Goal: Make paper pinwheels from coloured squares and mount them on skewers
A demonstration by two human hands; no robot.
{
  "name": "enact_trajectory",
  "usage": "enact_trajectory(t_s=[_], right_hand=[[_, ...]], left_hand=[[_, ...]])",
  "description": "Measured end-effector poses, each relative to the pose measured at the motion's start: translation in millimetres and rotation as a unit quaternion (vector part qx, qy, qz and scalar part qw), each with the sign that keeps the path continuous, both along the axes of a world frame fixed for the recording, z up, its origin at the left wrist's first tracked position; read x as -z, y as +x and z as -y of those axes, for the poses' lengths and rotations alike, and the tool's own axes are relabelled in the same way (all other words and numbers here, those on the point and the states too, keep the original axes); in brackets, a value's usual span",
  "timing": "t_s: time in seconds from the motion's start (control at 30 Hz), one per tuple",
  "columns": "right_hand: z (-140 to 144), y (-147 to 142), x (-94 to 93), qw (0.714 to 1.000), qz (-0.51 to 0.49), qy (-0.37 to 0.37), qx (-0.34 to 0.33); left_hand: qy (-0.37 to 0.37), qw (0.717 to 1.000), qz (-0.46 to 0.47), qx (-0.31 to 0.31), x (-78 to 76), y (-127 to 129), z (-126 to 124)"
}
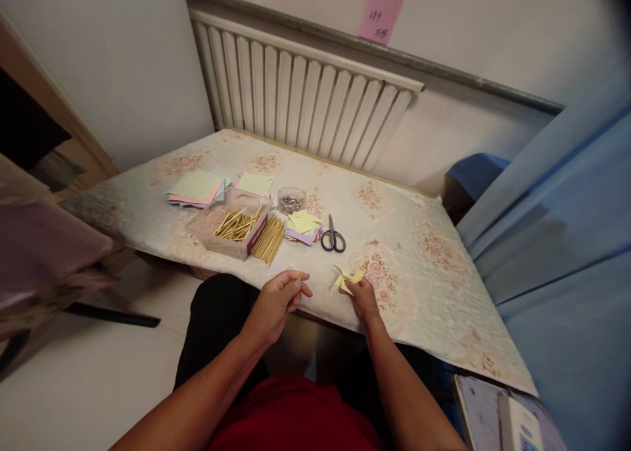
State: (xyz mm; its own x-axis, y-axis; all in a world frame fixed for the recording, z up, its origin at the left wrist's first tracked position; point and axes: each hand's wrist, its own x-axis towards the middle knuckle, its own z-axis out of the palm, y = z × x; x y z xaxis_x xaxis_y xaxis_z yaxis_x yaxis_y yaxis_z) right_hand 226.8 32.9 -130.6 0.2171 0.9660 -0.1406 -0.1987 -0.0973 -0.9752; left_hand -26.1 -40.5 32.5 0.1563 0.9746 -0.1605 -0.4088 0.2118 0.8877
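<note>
My left hand (pixel 277 300) is closed near the table's front edge, pinching a thin wooden stick (pixel 298 275) whose tip shows between the fingers. My right hand (pixel 363 298) holds a folded pale yellow paper shape (pixel 346 279) against the floral tablecloth (pixel 419 267). The two hands are a short distance apart, both over the near edge of the table.
A clear box of wooden sticks (pixel 231 227) with more sticks (pixel 270 238) beside it, stacks of coloured paper squares (pixel 197 189) (pixel 302 227), a small round container (pixel 290 200) and scissors (pixel 334 237) lie further back. A radiator (pixel 300 102) lines the wall; blue fabric (pixel 557 240) is at right.
</note>
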Motion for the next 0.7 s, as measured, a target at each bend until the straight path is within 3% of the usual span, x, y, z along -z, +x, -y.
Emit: enact_trajectory(t_s=[0.7], right_hand=[[-0.5,2.0,4.2,1.000,0.009,0.002,-0.006]], left_hand=[[-0.033,0.999,0.002,-0.013,-4.8,-1.7,0.5]])
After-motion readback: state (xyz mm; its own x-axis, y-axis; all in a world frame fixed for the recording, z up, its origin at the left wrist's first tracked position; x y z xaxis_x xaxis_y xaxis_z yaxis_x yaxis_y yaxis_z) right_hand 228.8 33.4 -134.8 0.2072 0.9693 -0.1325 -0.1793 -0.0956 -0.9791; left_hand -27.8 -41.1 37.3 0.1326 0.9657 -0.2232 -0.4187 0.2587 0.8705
